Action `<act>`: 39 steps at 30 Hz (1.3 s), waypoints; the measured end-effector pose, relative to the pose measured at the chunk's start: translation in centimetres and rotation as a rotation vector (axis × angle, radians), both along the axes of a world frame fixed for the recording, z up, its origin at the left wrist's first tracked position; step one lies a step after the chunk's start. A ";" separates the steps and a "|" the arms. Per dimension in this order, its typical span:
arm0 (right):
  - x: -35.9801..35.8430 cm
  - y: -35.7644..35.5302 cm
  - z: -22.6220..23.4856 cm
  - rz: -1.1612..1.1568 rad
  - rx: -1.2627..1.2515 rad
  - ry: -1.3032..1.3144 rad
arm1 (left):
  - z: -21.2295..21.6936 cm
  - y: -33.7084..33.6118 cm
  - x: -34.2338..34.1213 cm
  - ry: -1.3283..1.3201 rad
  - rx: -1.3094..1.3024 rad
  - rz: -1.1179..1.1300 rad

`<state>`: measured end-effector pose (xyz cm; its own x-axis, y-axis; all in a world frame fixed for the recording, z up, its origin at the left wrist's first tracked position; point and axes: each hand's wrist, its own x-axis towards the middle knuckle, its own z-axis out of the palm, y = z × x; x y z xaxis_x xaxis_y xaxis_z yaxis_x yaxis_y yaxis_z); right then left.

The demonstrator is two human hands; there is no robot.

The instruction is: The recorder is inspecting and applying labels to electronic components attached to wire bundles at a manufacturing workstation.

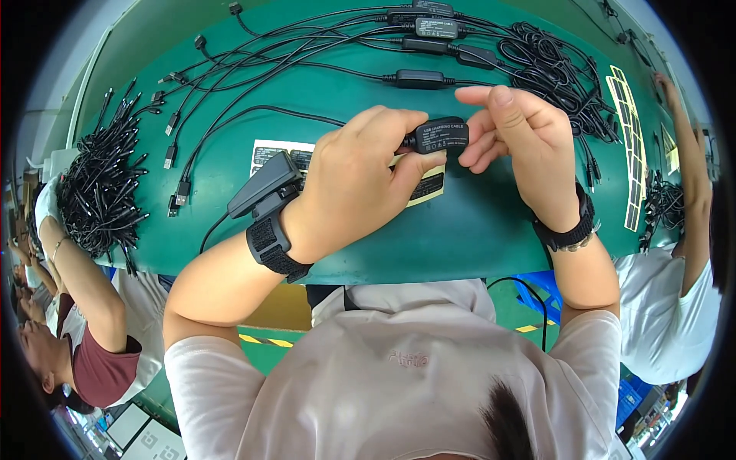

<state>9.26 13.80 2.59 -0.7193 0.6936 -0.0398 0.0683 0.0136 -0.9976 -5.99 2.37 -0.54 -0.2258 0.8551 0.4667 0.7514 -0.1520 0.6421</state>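
My left hand pinches a black charging cable by its flat box-shaped module, which bears a dark printed label on its upper face. My right hand is at the module's right end, thumb and fingers apart, fingertips close to or touching its edge; the frame does not settle which. Under my left hand lies a label sheet with dark labels on a pale yellow backing, partly hidden. A second white label sheet shows behind my left wrist. Both wrists wear black straps, and the left one carries a dark device.
Several black cables with modules stretch across the back of the green table, their coils at back right. A cable heap lies at left. Label strips lie at right. People sit on both sides.
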 end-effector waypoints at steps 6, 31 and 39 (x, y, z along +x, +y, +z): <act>0.1 0.0 -0.1 -0.051 -0.038 0.038 | -0.1 -0.1 0.0 -0.010 0.009 -0.003; 0.0 2.4 -1.7 -0.108 0.862 0.083 | 0.6 -0.1 -0.1 -0.035 0.024 0.001; -0.9 -0.2 -1.3 -0.098 1.160 -0.114 | -0.1 0.1 -0.1 0.109 0.140 -0.023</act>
<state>8.32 13.59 1.26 -0.6936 0.4087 0.5932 0.2080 0.9020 -0.3784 -6.09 2.52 -0.60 -0.1483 0.7845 0.6021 0.8106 -0.2523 0.5284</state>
